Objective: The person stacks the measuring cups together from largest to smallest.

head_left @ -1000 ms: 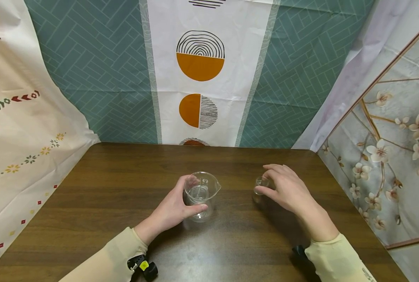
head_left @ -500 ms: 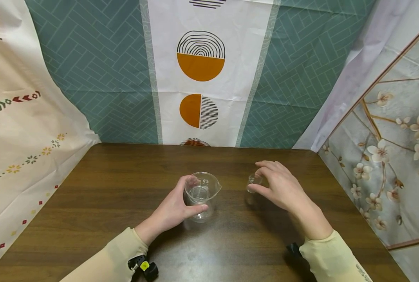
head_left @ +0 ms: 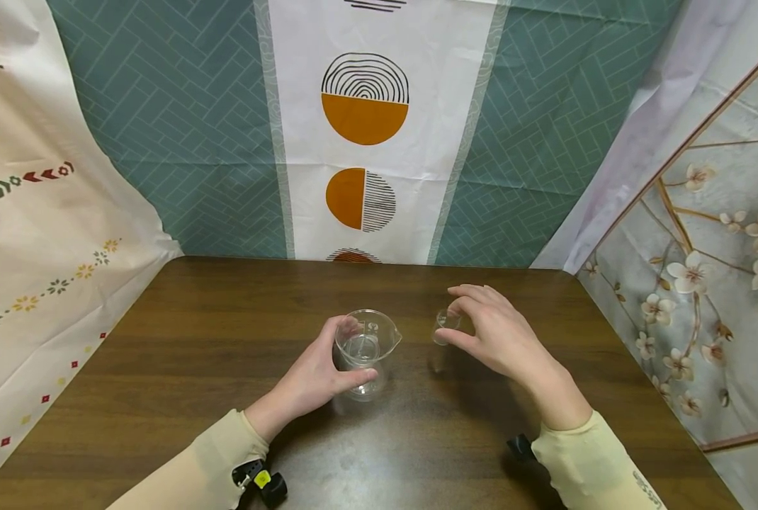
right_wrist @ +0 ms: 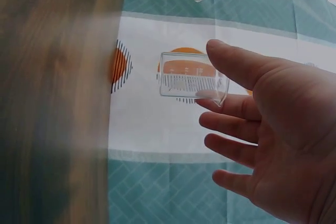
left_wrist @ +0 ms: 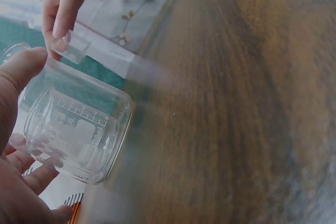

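Note:
My left hand point(head_left: 312, 379) grips a large clear glass beaker point(head_left: 385, 348) around its side, thumb at the front. A smaller beaker point(left_wrist: 79, 129) with white graduations stands inside it. To the right, my right hand point(head_left: 503, 340) pinches a tiny clear beaker point(right_wrist: 178, 80) near its rim between thumb and index finger. That tiny beaker is held upright above the table, its base apart from the wood, and no contents show in it. In the right wrist view the other fingers extend away from the glass. The large beaker stands upright on the table.
The brown wooden table point(head_left: 213, 319) ends at a patterned teal and white cloth point(head_left: 379, 156) behind. A cream cloth point(head_left: 47, 234) hangs along the left side and a flowered cloth point(head_left: 691, 312) along the right. Both wrists carry black straps with small devices.
My right hand has moved steadily left with the tiny beaker, closer to the large one. The left hand and the large beaker have stayed in place.

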